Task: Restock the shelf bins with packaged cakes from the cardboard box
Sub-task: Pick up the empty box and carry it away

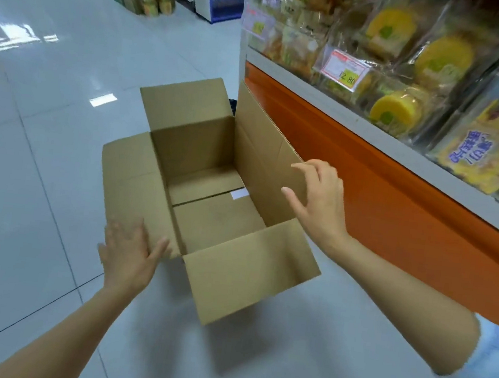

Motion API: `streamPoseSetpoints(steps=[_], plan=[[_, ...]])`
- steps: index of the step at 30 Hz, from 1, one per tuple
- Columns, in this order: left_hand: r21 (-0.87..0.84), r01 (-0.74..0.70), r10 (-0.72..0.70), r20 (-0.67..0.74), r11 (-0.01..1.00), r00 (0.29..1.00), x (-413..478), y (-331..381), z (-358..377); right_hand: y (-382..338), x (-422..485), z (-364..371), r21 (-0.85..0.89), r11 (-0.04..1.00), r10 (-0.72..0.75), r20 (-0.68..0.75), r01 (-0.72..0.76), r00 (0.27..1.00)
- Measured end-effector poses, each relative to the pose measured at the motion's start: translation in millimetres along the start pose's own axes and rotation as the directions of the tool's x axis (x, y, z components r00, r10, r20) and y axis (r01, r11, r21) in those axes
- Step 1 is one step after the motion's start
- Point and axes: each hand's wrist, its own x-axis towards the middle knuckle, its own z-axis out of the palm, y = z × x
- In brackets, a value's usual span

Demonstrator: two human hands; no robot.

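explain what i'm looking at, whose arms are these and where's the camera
There is no machine here: these are a person's two bare arms, filmed by one wide-angle camera worn on the head, looking forward and down. On the pale tiled floor stands an open brown cardboard box, and its inside looks empty. The left hand lies flat on the box's left flap with straight fingers. The right hand is at the edge of the right flap, fingers loosely spread; neither hand holds anything. To the right, above an orange shelf base, clear shelf bins hold round yellow packaged cakes.
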Motion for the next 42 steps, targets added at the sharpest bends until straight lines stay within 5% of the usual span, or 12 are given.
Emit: streamPoseSetpoints(steps=[2,5,7,10,13,19,24,32,42], plan=[[-0.131,0.249,-0.244,0.049,0.960,0.968,9,-3,-1,13,22,3,0.036,0.987,0.154,0.054,-0.156,0.987],[-0.510,0.497,-0.445,0.231,0.702,0.865,26,-13,7,26,41,7,0.161,0.904,0.346,0.268,-0.396,0.899],[-0.605,0.526,-0.493,0.240,0.598,0.836,27,-17,3,31,50,9,0.188,0.892,0.337,0.331,-0.412,0.881],[-0.668,0.444,-0.485,0.139,0.598,0.863,27,-20,-6,33,63,13,0.193,0.908,0.275,0.395,-0.372,0.877],[-0.754,0.407,-0.429,0.184,0.515,0.884,24,-14,-18,38,74,17,0.132,0.939,0.229,0.448,-0.317,0.864],[-0.692,0.332,-0.426,0.040,0.640,0.904,13,12,-43,55,88,6,-0.007,0.955,0.254,0.538,-0.298,0.803],[-0.635,0.366,-0.433,0.054,0.680,0.900,-3,33,-93,49,81,-13,-0.093,0.925,0.352,0.568,-0.367,0.744],[-0.573,0.436,-0.458,0.116,0.694,0.881,-28,35,-211,17,86,-95,0.066,0.795,0.433,0.634,-0.603,0.640],[-0.605,0.440,-0.480,0.107,0.663,0.871,-33,46,-400,-94,183,-213,0.148,0.758,0.406,0.655,-0.636,0.637]])
